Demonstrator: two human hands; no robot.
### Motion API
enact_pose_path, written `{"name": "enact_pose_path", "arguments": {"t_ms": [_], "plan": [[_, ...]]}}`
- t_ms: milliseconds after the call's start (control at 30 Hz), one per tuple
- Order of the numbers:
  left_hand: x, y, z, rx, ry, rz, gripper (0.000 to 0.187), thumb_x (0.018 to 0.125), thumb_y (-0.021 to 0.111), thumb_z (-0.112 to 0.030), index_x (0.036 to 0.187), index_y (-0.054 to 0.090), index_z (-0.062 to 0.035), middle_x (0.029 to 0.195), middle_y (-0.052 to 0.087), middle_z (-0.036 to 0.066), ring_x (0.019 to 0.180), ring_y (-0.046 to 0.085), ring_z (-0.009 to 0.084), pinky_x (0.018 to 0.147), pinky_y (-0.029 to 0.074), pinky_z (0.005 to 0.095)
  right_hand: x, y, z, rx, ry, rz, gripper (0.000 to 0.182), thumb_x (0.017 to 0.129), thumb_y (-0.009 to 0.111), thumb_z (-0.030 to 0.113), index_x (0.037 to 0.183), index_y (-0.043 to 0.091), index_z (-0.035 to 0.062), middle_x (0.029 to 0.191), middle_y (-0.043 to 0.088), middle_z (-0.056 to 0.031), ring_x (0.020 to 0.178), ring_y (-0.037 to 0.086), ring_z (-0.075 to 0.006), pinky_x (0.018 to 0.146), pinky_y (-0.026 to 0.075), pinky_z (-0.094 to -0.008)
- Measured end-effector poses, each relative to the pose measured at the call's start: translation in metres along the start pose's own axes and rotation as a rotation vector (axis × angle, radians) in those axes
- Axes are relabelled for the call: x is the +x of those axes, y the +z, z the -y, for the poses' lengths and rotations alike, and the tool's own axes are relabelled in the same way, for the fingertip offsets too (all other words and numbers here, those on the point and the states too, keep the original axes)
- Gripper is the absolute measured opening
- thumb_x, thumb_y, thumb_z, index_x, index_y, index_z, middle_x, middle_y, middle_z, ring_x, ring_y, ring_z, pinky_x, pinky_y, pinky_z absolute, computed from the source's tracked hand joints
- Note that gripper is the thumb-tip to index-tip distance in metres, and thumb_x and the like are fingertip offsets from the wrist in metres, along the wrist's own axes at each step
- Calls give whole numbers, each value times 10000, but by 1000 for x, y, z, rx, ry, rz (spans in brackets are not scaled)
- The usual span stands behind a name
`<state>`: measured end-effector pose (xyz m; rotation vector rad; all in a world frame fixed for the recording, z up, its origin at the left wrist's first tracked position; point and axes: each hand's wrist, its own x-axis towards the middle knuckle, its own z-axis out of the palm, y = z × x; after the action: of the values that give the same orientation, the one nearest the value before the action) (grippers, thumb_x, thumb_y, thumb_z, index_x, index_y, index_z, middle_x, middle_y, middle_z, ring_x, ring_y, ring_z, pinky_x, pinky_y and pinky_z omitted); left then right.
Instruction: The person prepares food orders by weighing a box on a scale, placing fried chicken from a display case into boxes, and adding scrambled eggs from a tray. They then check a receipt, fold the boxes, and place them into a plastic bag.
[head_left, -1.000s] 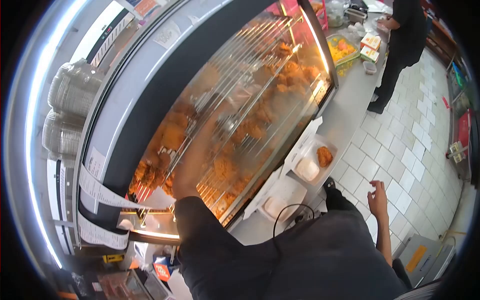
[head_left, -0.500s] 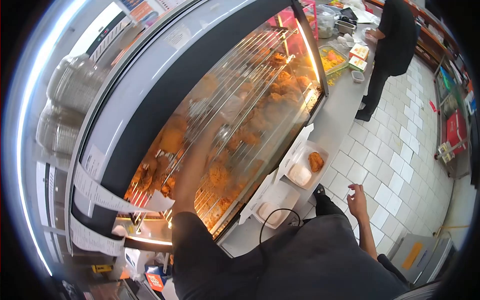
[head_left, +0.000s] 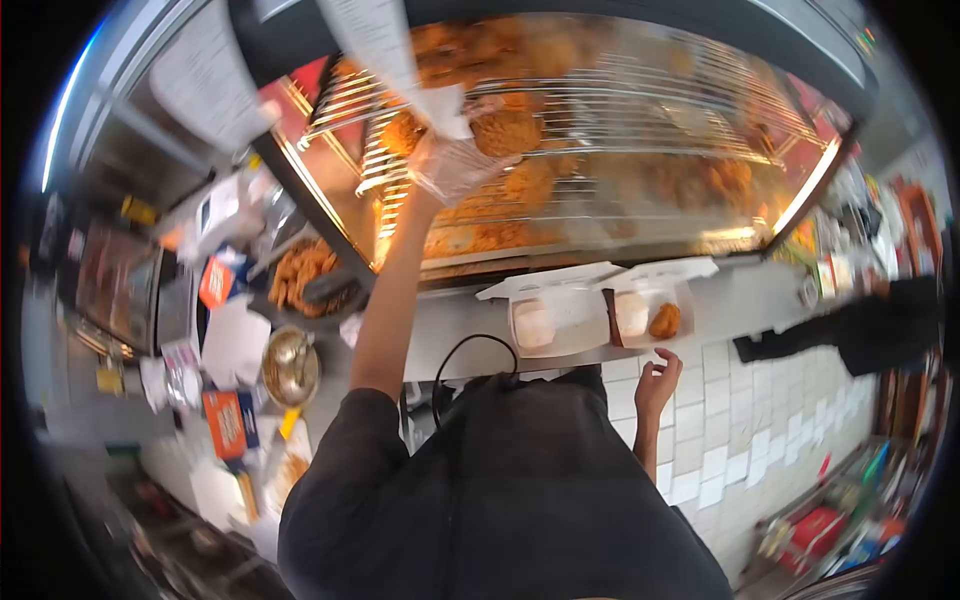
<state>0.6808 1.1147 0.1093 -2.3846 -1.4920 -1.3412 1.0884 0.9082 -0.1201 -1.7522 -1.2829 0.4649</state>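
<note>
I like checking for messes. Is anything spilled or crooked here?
Nothing looks spilled. The two open white takeaway boxes sit flat on the grey counter, one holding a piece of fried chicken. The left hand, in a clear plastic glove, reaches into the glass warming cabinet; the bare right hand hangs free.

The left hand, in a clear glove, reaches into the glass-fronted warming cabinet, where golden fried chicken pieces crowd the metal wire racks closely. A white paper slip hangs just beside the wrist. Below, two open white foam boxes fill the steel desk edge. The right hand hangs loosely curled over bare white floor tiles, near the boxes.
</note>
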Motion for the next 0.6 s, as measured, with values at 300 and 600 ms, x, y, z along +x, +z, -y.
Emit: {"name": "enact_pose_path", "arguments": {"t_ms": [300, 600], "plan": [[-155, -8, -91, 86, -217, -576, 701, 641, 846, -56, 1259, 519, -21, 1205, 538, 152, 1094, 588, 290, 947, 481, 413, 48, -16, 19, -8, -157, -191, 274, 819, 577, -14, 1091, 543, -13, 1088, 560, -111, 922, 531, -210, 808, 450, -308], [-210, 163, -83, 51, 41, 553, 442, 879, 556, -210, 1309, 541, -106, 1291, 552, 165, 1144, 564, 333, 966, 462, 417, 76, 12, 101, 765, -14, 26, 197, 806, 530, -56, 984, 550, 27, 950, 564, -37, 844, 521, -106, 721, 427, -259]]}}
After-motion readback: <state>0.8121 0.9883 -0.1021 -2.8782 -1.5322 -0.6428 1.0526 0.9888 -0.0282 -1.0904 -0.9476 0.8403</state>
